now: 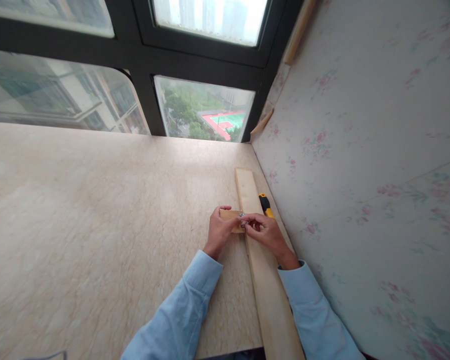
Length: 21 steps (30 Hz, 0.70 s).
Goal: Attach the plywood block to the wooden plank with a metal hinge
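Note:
My left hand is closed around a small flat wooden block, with the thumb across its face. At the block's right end sits a small shiny metal piece, too small to make out fully. The fingertips of my right hand pinch at this metal piece. Both hands are over the left side of a long pale wooden board, which lies lengthwise on the marbled surface. Just right of the board, by my right hand, lies a yellow and black tool handle; its other end is hidden.
A marbled stone surface spreads to the left. A wall with floral wallpaper rises close on the right, its edge peeling near the window. Dark window frames stand at the back. Something dark shows at the bottom edge.

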### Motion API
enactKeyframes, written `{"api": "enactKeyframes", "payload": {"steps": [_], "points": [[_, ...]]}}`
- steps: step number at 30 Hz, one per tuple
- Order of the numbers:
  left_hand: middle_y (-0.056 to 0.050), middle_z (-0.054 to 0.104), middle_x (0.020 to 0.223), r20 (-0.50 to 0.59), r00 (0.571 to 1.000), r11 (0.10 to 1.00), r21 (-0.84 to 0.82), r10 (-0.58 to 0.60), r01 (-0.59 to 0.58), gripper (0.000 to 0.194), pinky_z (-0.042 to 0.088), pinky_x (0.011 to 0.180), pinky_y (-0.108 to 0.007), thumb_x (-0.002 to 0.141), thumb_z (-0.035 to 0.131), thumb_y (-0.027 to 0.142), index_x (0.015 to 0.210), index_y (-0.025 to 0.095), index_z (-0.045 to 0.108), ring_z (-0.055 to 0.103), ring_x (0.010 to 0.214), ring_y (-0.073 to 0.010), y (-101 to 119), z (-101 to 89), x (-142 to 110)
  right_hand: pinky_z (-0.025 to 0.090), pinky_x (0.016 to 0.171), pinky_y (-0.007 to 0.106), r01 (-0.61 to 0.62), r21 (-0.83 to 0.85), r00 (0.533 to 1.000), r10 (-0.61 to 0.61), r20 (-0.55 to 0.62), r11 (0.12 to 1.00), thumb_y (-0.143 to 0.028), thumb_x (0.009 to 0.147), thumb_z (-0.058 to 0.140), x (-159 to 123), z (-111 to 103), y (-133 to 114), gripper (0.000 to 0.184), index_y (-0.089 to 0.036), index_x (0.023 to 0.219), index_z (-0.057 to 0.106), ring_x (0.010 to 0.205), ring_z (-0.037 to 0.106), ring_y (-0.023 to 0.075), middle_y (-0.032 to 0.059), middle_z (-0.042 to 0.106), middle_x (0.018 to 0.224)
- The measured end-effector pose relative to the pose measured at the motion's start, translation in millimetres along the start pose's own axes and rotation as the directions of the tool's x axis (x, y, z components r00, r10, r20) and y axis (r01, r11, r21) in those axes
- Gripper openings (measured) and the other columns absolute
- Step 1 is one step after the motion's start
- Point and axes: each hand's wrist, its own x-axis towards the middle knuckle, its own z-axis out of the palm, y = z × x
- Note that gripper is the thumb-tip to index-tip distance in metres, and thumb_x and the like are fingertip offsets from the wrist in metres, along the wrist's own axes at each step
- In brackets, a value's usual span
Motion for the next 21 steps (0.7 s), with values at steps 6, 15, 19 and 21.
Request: {"api": "enactKeyframes", "payload": {"steps": [6, 15, 19, 21], "points": [[-0.006, 0.067, 0.081, 0.001, 1.000, 1.000, 0.002, 0.007, -0.007, 0.056, 0.052, 0.060, -0.026, 0.052, 0.083, 0.024, 0.101, 0.013, 0.058, 0.065, 0.070, -0.0189, -2.6, -0.8, 1.7, 0.042, 0.051, 0.025, 0.002, -0.020, 1.000, -0.002, 0.005, 1.000, -0.018, 0.078, 0.061, -0.1, -1.4, -4.2, 0.021, -0.023, 0.093, 0.075, 0.059, 0.059, 0.0144, 0.0036, 0.075, 0.083], [-0.006, 0.067, 0.080, 0.003, 1.000, 1.000, 0.009, 0.005, -0.005, 0.056, 0.051, 0.059, -0.026, 0.052, 0.084, 0.025, 0.100, 0.013, 0.058, 0.065, 0.070, -0.0190, -4.3, -1.5, 3.0, 0.048, 0.057, 0.026, -0.004, 0.080, 1.000, 0.003, 0.018, 0.997, -0.026, 0.079, 0.067, -0.1, -4.7, -6.5, 0.009, -0.023, 0.087, 0.071, 0.071, 0.067, 0.0175, 0.0041, 0.075, 0.085], [-0.007, 0.067, 0.081, 0.002, 1.000, 0.999, 0.033, 0.016, -0.016, 0.054, 0.051, 0.060, -0.026, 0.053, 0.083, 0.024, 0.100, 0.013, 0.058, 0.065, 0.071, -0.0188, -2.6, -1.2, 2.0, 0.051, 0.065, 0.029, -0.042, 0.136, 0.999, 0.038, 0.027, 0.990, -0.030, 0.079, 0.070, -1.1, -5.2, -3.6, 0.009, -0.023, 0.084, 0.070, 0.077, 0.068, 0.0188, 0.0045, 0.074, 0.086], [-0.007, 0.067, 0.082, 0.003, 1.000, 0.999, 0.045, 0.016, -0.016, 0.054, 0.051, 0.060, -0.025, 0.054, 0.082, 0.023, 0.101, 0.013, 0.058, 0.065, 0.071, -0.0184, -1.6, -1.0, 1.4, 0.053, 0.067, 0.031, -0.066, 0.183, 0.997, 0.061, 0.038, 0.981, -0.032, 0.079, 0.070, -1.7, -5.3, -2.4, 0.011, -0.023, 0.085, 0.070, 0.077, 0.067, 0.0191, 0.0050, 0.074, 0.088]]}}
